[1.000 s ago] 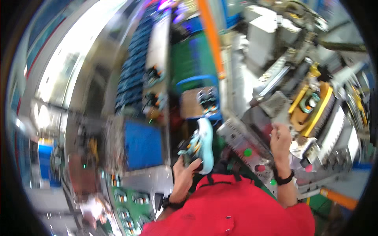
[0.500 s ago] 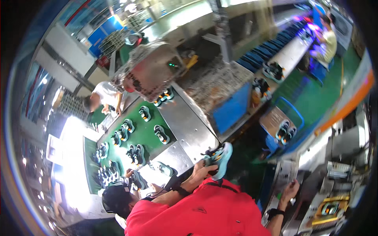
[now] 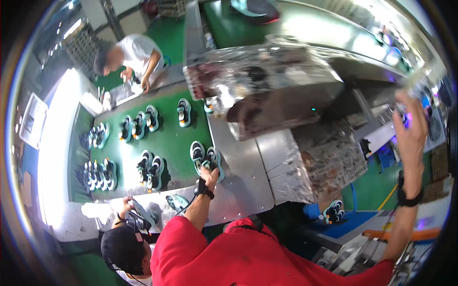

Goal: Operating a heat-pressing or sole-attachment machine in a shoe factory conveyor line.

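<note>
Now left hand [image 3: 209,172] lowered, fingers grasping teal shoe [image 3: 213,165] on green belt [image 3: 171,138], right hand [image 3: 410,127] raised, fingers released.

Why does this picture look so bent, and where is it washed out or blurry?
Head view: the fisheye lens bows straight edges, so the green belt curves toward a dark round rim; a window strip at the left is blown out white; the shiny metal hood throws glare; the raised right hand and the far right edge are smeared, while the left hand on a shoe is fairly sharp.

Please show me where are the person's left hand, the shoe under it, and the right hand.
left hand [image 3: 209,174], head view, back of hand
shoe [image 3: 219,170], head view, light sole edge
right hand [image 3: 409,126], head view, palm area
</note>
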Motion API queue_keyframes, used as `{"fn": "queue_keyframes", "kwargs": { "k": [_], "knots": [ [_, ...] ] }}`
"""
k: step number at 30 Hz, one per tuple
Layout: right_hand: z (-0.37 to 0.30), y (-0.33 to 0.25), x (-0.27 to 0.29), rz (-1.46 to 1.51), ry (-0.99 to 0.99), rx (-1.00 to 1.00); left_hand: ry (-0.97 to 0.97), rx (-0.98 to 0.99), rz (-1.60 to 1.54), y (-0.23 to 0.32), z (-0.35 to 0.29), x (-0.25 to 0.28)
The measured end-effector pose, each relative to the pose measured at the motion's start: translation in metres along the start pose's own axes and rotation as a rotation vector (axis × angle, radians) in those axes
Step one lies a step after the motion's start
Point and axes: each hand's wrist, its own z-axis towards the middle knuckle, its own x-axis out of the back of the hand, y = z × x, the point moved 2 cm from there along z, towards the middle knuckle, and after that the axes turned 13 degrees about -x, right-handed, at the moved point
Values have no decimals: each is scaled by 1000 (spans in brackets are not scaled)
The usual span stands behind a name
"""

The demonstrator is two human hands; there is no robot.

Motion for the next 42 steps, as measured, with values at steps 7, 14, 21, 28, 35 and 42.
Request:
{"fn": "queue_keyframes", "kwargs": {
  "k": [7,14,21,28,35,42],
  "knots": [
    [200,-129,-119,-374,105,749,65,113,209,-33,48,-2],
    [269,-158,-213,-159,-123,972,241,-11,303,-62,56,7],
    [246,-156,-177,126,198,630,303,-363,213,-78,55,15],
    [163,-64,-17,801,178,-252,-623,-191,-550,152,-33,38],
    [-40,24,100,805,47,-699,-1223,-585,-843,350,-175,8],
    [-301,26,132,914,120,-1098,-2169,-187,-918,394,-345,-72]
  ]
}}
